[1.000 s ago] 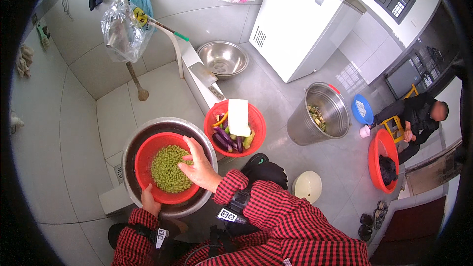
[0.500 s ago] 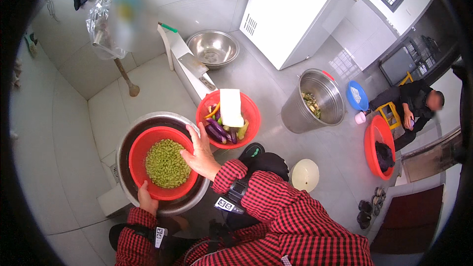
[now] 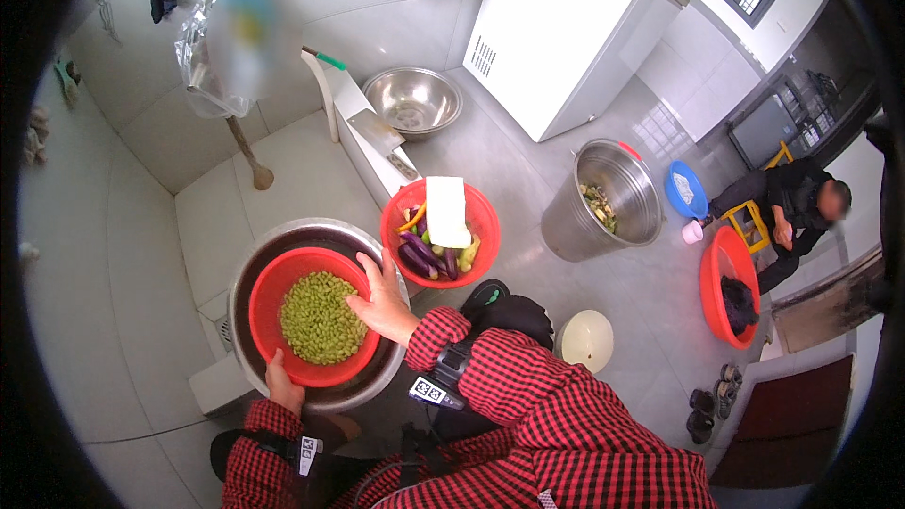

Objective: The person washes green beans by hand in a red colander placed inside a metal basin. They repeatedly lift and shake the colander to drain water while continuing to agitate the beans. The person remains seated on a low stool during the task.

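A red plastic colander of small green beans [image 3: 320, 316] sits inside a wide steel basin [image 3: 245, 292]. My left hand [image 3: 281, 382] grips the colander's near-left rim, and my right hand [image 3: 382, 302] holds its right side, thumb at the inner edge. Just beyond my right hand is another red colander [image 3: 484, 214] with eggplants [image 3: 419, 254], other vegetables and a white rectangular slab or sheet [image 3: 445, 211] on top.
A cleaver [image 3: 377, 132] lies on a ledge beside a steel bowl [image 3: 415, 85]. A steel bucket [image 3: 575, 236], cream basin [image 3: 583, 344] and white chest freezer [image 3: 537, 28] are rightward. A person in dark clothes [image 3: 792, 198] sits at far right beside a red tub [image 3: 718, 311].
The view has shifted a little. Both my hands stay on the colander in the basin, with little visible movement. The seated person's hands have moved slightly.
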Demonstrator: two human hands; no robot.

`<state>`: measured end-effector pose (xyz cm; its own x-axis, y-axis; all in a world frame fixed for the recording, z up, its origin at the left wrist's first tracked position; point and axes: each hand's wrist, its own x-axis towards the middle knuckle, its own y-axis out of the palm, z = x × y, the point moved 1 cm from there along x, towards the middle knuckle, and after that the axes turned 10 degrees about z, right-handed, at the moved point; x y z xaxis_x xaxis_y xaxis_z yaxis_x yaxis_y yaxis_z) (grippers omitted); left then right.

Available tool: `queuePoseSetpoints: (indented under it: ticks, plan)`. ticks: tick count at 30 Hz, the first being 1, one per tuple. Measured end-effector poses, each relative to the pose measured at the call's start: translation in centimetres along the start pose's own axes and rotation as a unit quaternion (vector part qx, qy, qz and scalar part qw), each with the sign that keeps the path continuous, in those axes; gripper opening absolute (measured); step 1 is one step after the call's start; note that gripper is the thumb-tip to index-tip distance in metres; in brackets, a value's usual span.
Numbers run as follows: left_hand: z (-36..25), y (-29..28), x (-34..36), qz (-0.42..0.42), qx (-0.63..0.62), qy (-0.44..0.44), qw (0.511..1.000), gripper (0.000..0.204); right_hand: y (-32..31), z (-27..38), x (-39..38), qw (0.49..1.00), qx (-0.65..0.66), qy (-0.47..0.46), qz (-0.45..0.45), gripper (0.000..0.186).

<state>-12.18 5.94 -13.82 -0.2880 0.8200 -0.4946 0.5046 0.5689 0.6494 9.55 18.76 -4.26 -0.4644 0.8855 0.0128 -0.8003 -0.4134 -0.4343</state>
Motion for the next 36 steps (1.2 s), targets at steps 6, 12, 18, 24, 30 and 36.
queuePoseSetpoints:
  ticks: [6, 12, 18, 24, 30, 36]
  plan:
    - [-0.1, 0.5, -0.4, 0.017, 0.001, 0.002, 1.000, 0.037, 0.2, -1.2, 0.3, 0.994, 0.088, 0.023, 0.058, 0.069]
    - [0.0, 0.9, -0.6, 0.017, 0.014, 0.004, 1.000, 0.037, 0.6, -1.4, -0.1, 0.991, 0.108, -0.012, 0.076, 0.063]
    - [0.1, 0.4, -0.1, 0.013, 0.024, 0.013, 1.000, 0.037, 1.1, -1.8, -0.1, 0.996, 0.043, 0.061, 0.041, 0.062]
    - [0.0, -0.1, 0.1, 0.040, 0.030, 0.042, 0.998, 0.036, 1.2, -1.7, -0.1, 0.988, 0.115, 0.080, 0.057, 0.046]
    - [-0.1, 0.1, 0.0, 0.035, 0.027, 0.023, 0.999, 0.038, 0.5, -0.7, -0.6, 0.989, 0.076, 0.096, 0.088, 0.033]
    - [-0.4, 0.4, -0.3, 0.025, 0.002, 0.016, 1.000, 0.036, 1.0, -0.3, -0.9, 0.992, 0.072, 0.080, 0.069, 0.030]
